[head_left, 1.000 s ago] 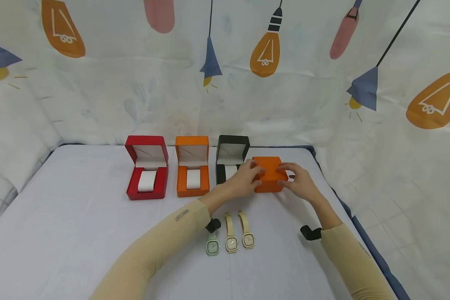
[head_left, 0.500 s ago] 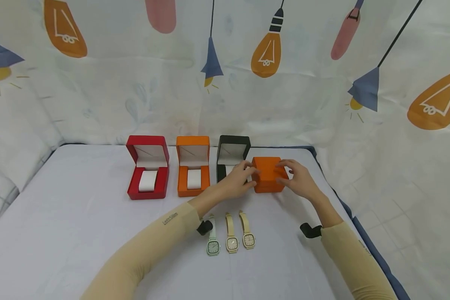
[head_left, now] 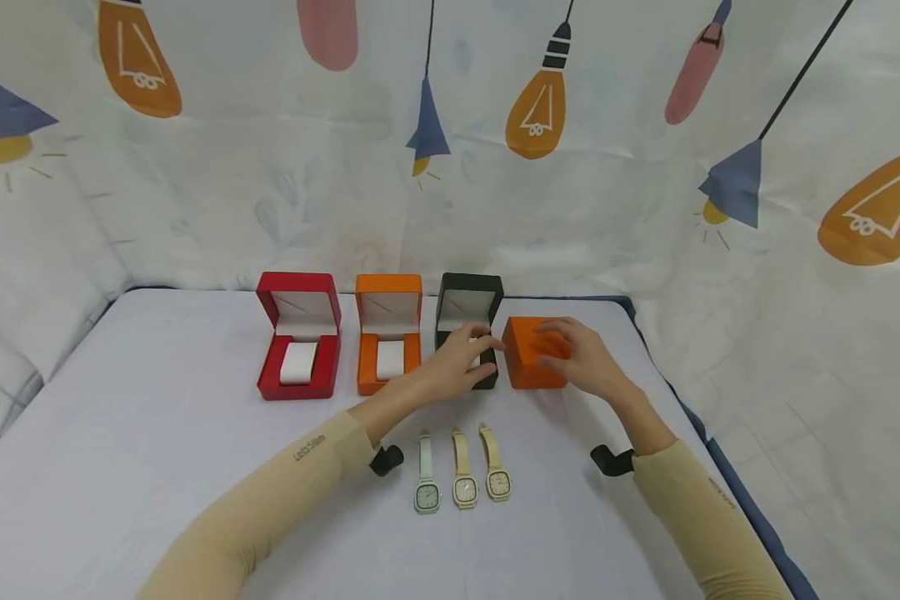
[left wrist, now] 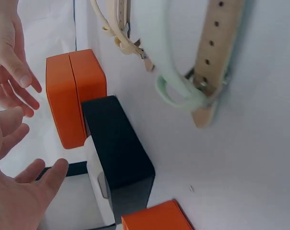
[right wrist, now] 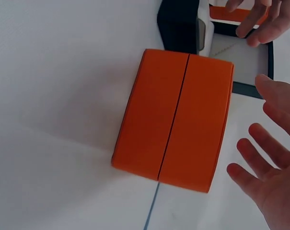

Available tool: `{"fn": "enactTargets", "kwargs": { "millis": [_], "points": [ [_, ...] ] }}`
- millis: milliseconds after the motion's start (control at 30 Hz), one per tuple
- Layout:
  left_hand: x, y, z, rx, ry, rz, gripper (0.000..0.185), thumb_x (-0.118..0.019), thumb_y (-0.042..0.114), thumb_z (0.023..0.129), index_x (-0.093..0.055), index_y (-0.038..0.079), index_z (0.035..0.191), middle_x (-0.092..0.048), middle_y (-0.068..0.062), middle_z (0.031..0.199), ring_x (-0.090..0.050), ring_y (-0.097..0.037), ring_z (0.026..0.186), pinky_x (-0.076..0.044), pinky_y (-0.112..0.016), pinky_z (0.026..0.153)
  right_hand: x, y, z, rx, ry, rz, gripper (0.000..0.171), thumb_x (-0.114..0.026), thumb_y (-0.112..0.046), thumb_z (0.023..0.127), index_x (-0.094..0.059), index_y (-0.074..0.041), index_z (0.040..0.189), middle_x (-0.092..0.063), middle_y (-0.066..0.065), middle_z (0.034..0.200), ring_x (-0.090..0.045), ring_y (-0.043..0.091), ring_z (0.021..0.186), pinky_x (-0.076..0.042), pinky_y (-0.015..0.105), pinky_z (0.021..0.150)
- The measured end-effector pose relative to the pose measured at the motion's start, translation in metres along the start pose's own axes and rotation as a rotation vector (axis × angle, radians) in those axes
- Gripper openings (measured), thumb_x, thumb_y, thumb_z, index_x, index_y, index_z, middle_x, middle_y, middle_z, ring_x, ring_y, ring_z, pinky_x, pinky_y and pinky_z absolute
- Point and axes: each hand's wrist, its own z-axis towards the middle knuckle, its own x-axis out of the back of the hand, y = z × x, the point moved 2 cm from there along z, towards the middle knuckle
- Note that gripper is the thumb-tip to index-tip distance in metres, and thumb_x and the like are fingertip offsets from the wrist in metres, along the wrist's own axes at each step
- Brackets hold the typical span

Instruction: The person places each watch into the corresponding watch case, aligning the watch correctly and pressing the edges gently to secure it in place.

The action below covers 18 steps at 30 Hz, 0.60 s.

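Observation:
A closed orange watch box stands at the right end of the row of boxes, its lid seam showing in the right wrist view. My right hand is over its right side; the right wrist view has the spread fingers apart from the box. My left hand hovers before the opened black watch box, covering part of its white cushion, fingers loosely bent with nothing in them. Nearer me lie a mint-green watch and two cream watches, one in the middle and one at right.
An opened red watch box and an opened orange watch box stand to the left, each with a white cushion. A white cloth covers the table. Behind hangs a curtain printed with lamps.
My left hand has drawn back leftward from the closed orange box to the black one. My right hand has shifted slightly left over the orange box. The watches stay put.

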Motion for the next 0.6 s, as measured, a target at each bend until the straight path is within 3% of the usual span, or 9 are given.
{"fn": "enactTargets", "kwargs": {
  "millis": [400,600],
  "points": [
    [0.009,-0.010,-0.025,0.019,0.018,-0.019,0.031,-0.062,0.016,0.104,-0.062,0.005,0.133,-0.040,-0.025,0.150,-0.040,-0.042,0.137,-0.039,-0.056,0.111,-0.014,-0.019,0.016,0.076,-0.057,-0.026,0.049,-0.080,-0.011,0.091,-0.062,0.000,0.135,-0.061,0.015,0.137,-0.054,0.036,0.127,-0.042,0.055,0.109],
    [0.013,-0.010,-0.036,-0.004,0.034,-0.001,0.031,-0.062,0.017,0.104,-0.062,0.005,0.133,-0.040,-0.025,0.149,-0.041,-0.042,0.137,-0.039,-0.056,0.111,-0.021,-0.030,0.023,0.098,-0.089,-0.050,0.048,-0.079,-0.012,0.091,-0.063,-0.003,0.135,-0.060,0.015,0.139,-0.054,0.034,0.128,-0.042,0.055,0.110]
  ]
}}
